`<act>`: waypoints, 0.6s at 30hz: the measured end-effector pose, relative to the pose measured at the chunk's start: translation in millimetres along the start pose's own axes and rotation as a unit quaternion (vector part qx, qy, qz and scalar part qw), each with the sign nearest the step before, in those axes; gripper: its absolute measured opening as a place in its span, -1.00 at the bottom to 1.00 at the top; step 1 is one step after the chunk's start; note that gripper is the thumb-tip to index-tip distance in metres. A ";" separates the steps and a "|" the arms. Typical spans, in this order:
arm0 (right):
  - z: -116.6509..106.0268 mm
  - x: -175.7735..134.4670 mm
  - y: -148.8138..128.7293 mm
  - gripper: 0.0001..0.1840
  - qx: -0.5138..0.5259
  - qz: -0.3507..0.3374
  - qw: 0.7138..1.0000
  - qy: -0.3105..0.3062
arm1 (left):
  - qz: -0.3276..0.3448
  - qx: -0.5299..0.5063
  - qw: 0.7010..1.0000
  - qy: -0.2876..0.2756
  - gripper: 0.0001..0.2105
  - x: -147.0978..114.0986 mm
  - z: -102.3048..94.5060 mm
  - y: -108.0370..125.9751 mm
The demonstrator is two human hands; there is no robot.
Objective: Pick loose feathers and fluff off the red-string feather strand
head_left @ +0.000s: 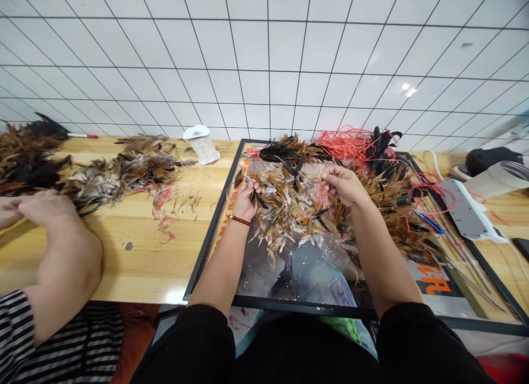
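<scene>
Brown, black and white feathers (285,207) lie in a loose heap on a framed glass panel (256,263) before me. At the heap's left side my left hand (247,201), with a beaded bracelet (240,220) on its wrist, is closed on a few feathers, a dark one showing near its fingertips. Over the right part of the heap my right hand (343,184) is closed in a pinch; what it holds, if anything, is too fine to make out. Behind the hands lies a bundle of dark feathers (289,150) with a red tie at its left end.
Red strips (349,144) are tangled at the back. A white spool (201,144) stands left of the panel. On the right are a blue pen (430,223), a white power strip (471,210) and a clear roll (502,177). At left, a co-worker's arm (68,246) rests near more feathers (124,166).
</scene>
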State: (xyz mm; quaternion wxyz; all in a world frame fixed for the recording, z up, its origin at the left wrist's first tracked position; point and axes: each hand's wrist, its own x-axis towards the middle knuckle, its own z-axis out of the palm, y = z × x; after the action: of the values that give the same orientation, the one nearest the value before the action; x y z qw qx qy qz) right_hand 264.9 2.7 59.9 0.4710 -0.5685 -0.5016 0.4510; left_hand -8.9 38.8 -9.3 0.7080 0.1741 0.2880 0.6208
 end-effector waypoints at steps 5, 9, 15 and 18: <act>-12.8 -0.5 -2.4 -0.56 0.040 0.038 0.998 -0.026 | 0.022 -0.008 1.000 0.014 -0.86 0.7 -0.2 0.3; -34.4 -7.5 -7.0 -0.73 -0.286 0.031 0.958 -0.011 | 0.037 0.009 0.999 0.008 -0.86 2.3 -1.1 -3.0; -13.3 -5.9 3.5 -0.67 -0.553 0.002 0.832 0.046 | 0.047 0.048 0.998 -0.006 -0.87 4.8 -3.2 -9.6; 6.2 1.5 16.7 -0.64 -0.570 0.052 0.820 -0.023 | 0.052 0.042 0.998 -0.004 -0.88 5.0 -4.1 -10.3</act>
State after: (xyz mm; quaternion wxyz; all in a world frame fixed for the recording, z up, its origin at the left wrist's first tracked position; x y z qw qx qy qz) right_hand 261.4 3.8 42.4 0.0276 -0.7501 -0.6495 0.1215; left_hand -3.1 41.6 -19.6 0.6679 0.2208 0.3015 0.6436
